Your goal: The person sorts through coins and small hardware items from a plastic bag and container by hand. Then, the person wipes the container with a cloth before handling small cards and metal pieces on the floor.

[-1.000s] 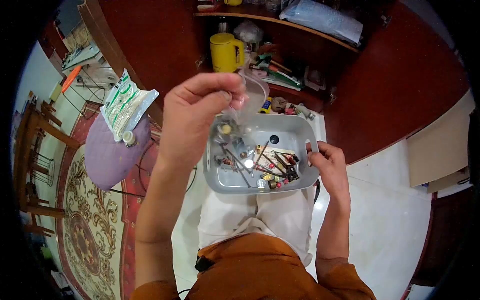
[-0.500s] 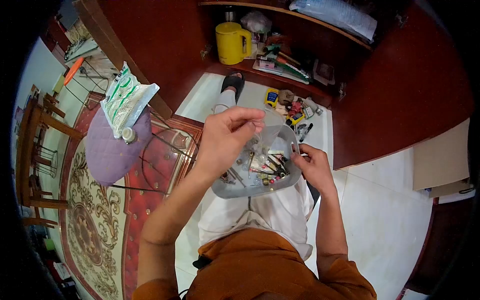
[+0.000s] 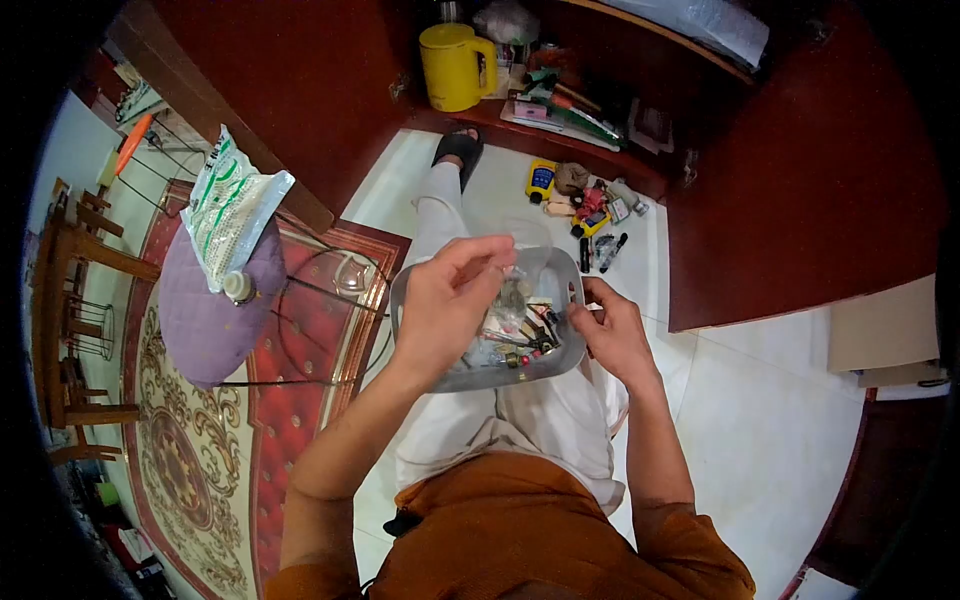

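A translucent grey plastic box (image 3: 574, 350) rests on my lap. In it lie long dark screws (image 3: 543, 332) and other small hardware. My right hand (image 3: 615, 328) grips the box's right rim, thumb inside and fingers outside. Over the box's left half, my left hand (image 3: 452, 305) is closed in a pinch on a small clear plastic bag (image 3: 512, 296). The bag hangs low among the loose pieces, and its contents are hard to make out. My left hand hides the left part of the box.
Ahead stands an open dark red cabinet with a yellow kettle (image 3: 450, 68). On the floor before it lie yellow-and-blue packages (image 3: 541, 180) and black markers (image 3: 614, 252). To my left, a purple stool (image 3: 215, 325) carries a white-and-green bag (image 3: 232, 215) and a small bottle (image 3: 238, 287).
My left hand has moved slightly down and left, lowering the clear bag toward the box's contents. The box has shifted left with my right hand still on its rim. The view has tilted slightly.
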### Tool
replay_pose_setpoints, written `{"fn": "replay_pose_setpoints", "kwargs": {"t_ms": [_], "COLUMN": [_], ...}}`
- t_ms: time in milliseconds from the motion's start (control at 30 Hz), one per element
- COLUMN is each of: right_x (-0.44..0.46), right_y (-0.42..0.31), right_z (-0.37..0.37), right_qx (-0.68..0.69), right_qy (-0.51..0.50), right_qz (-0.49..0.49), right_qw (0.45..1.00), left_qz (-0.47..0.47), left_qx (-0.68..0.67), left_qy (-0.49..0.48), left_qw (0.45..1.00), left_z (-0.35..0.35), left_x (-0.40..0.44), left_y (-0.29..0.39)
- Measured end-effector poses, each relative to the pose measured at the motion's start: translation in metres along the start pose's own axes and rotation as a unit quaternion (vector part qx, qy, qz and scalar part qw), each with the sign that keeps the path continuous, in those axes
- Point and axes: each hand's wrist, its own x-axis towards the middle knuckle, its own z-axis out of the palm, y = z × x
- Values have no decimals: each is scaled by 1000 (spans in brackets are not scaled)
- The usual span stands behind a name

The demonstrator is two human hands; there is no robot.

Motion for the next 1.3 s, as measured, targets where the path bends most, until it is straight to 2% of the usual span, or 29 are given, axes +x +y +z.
{"fn": "replay_pose_setpoints", "kwargs": {"t_ms": [133,233,333,400,467,567,600,767,867,967,1033,1067,1167,1300], "right_x": [6,9,10,9,5,4,4,2,2,3,3,2,-3,-2], "right_y": [-2,-3,9,10,8,23,28,27,27,27,27,23,8,2], "right_z": [1,0,1,-4,-7,-9,-9,-12,-10,-8,-7,-9,-16,-12], "right_qx": [11,23,5,-43,-10,107,158,192,205,229,222,226,241,264], "right_qy": [11,-2,3,-7,2,15,19,59,81,107,140,150,154,125], "right_qz": [4,19,8,-6,-30,-39,-39,-2,3,-15,-36,-24,-1,-27], "right_qw": [1000,1000,1000,999,999,993,987,980,975,967,964,962,958,956], "left_qz": [-26,-32,-26,-32,-6,108,107,115,96,149,62,15,-6,87], "left_qx": [-37,-31,49,165,281,325,366,561,580,564,373,268,162,114], "left_qy": [-36,-16,29,-2,-43,-162,-183,-257,-267,-232,-174,-141,-130,-103], "left_qw": [998,999,998,986,959,925,906,779,764,778,909,953,978,984], "left_z": [-17,-23,-37,-41,-31,-7,4,40,48,41,35,32,20,19], "left_x": [-5,-11,-26,-41,-50,-47,-44,-18,-12,-16,-21,-24,-32,-33], "left_y": [0,14,2,-1,3,-22,-30,-45,-47,-63,-45,-36,-24,-21]}}
